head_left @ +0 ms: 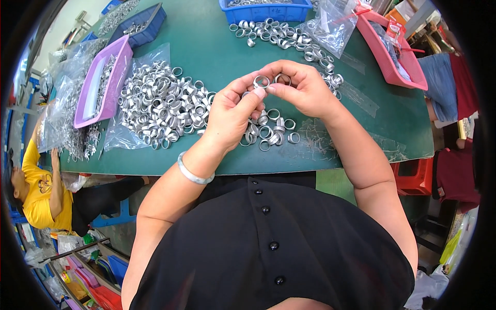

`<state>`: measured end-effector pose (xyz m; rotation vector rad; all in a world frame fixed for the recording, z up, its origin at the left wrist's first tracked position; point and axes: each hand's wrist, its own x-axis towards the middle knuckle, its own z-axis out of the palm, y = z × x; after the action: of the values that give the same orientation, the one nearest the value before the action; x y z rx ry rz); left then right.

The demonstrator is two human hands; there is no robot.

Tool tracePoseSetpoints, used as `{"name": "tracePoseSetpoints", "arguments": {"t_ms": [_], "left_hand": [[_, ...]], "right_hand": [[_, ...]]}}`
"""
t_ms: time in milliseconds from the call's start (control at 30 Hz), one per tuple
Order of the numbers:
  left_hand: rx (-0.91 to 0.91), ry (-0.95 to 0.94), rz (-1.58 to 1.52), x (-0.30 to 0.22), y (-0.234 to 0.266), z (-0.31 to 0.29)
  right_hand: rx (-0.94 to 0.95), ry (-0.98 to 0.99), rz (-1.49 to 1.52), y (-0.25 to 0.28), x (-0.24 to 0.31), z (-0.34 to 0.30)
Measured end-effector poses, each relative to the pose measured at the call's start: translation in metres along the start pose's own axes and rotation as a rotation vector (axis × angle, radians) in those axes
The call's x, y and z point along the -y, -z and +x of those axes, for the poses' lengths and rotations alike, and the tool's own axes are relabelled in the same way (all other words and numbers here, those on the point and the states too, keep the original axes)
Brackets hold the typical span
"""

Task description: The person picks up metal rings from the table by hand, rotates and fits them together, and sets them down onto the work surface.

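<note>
My left hand [230, 114] is closed, its thumb and fingers pinching a silver metal ring [261, 78]. Close beside it, my right hand [309, 92] is closed on a second silver ring [283, 76], tilted between thumb and curled fingers. Both hands meet above the green table, fingertips nearly touching. Beneath them lies a small group of loose rings [276, 135]. A large heap of similar rings [163, 103] spreads to the left, partly on a clear plastic sheet [124, 135]. More rings [271, 32] trail across the far side and down behind my right hand.
A purple tray [82, 120] stands left, near clear bags [67, 77] of metal pieces. Blue bins [268, 13] [150, 28] stand farther back. At far right is a pink basket [408, 77] beside a plastic bag [333, 31]. A person in yellow [49, 199] sits at left.
</note>
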<state>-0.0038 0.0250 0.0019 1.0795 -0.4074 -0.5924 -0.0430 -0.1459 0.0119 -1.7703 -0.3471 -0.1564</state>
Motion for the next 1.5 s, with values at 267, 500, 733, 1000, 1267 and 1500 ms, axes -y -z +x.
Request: {"name": "tracePoseSetpoints", "arguments": {"t_ms": [267, 500, 733, 1000, 1267, 1500], "left_hand": [[0.046, 0.042, -0.203, 0.001, 0.005, 0.002], [0.155, 0.109, -0.408, -0.001, 0.012, 0.003], [0.118, 0.155, -0.468, -0.002, 0.017, 0.005], [0.046, 0.225, -0.391, 0.001, 0.023, 0.004], [-0.035, 0.317, -0.179, -0.007, 0.006, 0.004], [0.066, 0.376, -0.261, -0.009, 0.008, 0.006]], "right_hand": [[-0.059, 0.051, 0.052, -0.002, 0.0, 0.001], [-0.007, 0.0, 0.208, 0.001, 0.0, 0.001], [0.052, -0.001, 0.297, 0.001, -0.001, 0.001], [0.011, 0.034, 0.21, -0.004, -0.002, 0.001], [0.01, 0.085, -0.024, -0.004, 0.007, -0.001], [0.074, 0.163, -0.137, -0.003, 0.004, -0.001]]}}
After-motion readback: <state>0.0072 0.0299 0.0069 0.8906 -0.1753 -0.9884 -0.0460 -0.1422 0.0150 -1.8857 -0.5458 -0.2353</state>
